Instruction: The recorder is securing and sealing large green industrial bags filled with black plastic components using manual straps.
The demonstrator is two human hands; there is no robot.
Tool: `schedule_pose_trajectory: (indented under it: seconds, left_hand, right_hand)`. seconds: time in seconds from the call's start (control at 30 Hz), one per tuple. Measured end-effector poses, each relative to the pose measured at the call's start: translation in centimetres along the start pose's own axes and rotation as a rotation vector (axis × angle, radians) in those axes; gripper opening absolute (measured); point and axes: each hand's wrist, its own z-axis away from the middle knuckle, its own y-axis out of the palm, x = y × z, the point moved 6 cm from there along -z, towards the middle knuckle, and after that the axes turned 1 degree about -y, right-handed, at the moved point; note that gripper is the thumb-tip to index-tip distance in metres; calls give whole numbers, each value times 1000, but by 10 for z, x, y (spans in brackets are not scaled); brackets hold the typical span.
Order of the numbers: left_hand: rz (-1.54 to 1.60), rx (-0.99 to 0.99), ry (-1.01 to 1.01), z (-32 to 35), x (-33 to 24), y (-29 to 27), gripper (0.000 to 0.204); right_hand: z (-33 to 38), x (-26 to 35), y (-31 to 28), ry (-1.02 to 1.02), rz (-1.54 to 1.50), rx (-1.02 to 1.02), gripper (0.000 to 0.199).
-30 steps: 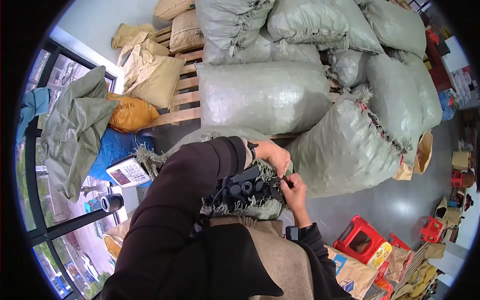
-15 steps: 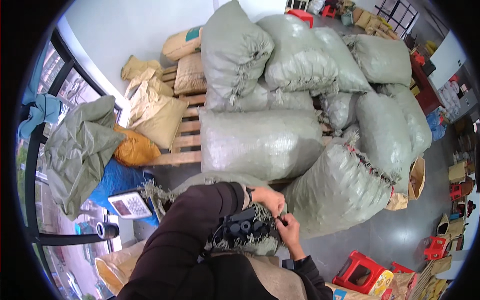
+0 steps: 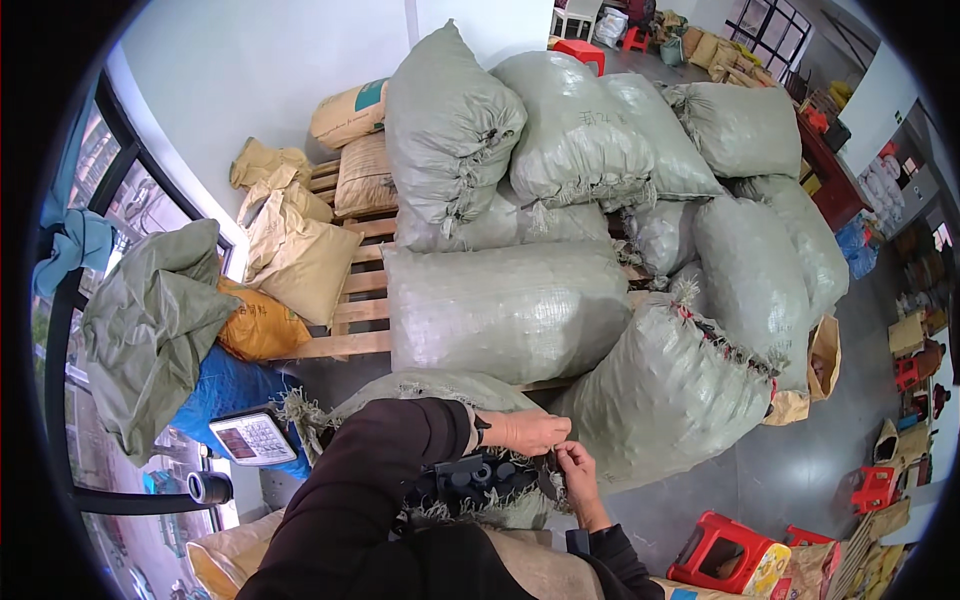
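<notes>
My left hand [image 3: 528, 432] and my right hand [image 3: 578, 468] meet at the frayed open mouth of a grey-green woven sack [image 3: 430, 392] right below me. Both pinch the sack's edge between finger and thumb. Several black plastic parts [image 3: 478, 476] show inside the opening, just under my left wrist. My dark sleeves come up from the lower edge. What the fingers hold beyond the sack's rim is too small to make out.
A tall stack of full grey-green sacks [image 3: 520, 300] lies on a wooden pallet [image 3: 350, 300] ahead. Tan paper bags [image 3: 300, 255] lean at the left. A scale display [image 3: 252, 438] sits lower left. Red stools [image 3: 715, 550] stand on the floor at the right.
My head has tilted up, so the sack pile fills more of the view. Both hands stay at the sack's mouth, working its edge close together.
</notes>
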Motion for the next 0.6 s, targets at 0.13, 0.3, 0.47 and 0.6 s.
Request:
schedule_pose_trajectory:
  seconds: [0.13, 0.3, 0.47, 0.6]
  left_hand:
    - [-143, 63, 10, 0, -3, 1, 22]
    - [-168, 52, -7, 3, 0, 4, 21]
    - [-81, 2, -18, 2, 3, 1, 19]
    - [-46, 62, -56, 1, 10, 3, 14]
  right_hand:
    - [-6, -2, 2, -25, -8, 20, 11]
    - [-12, 3, 9, -66, 69, 59, 7]
    - [-12, -4, 1, -108, 205, 79, 5]
    - [-15, -2, -1, -239, 344, 84, 8]
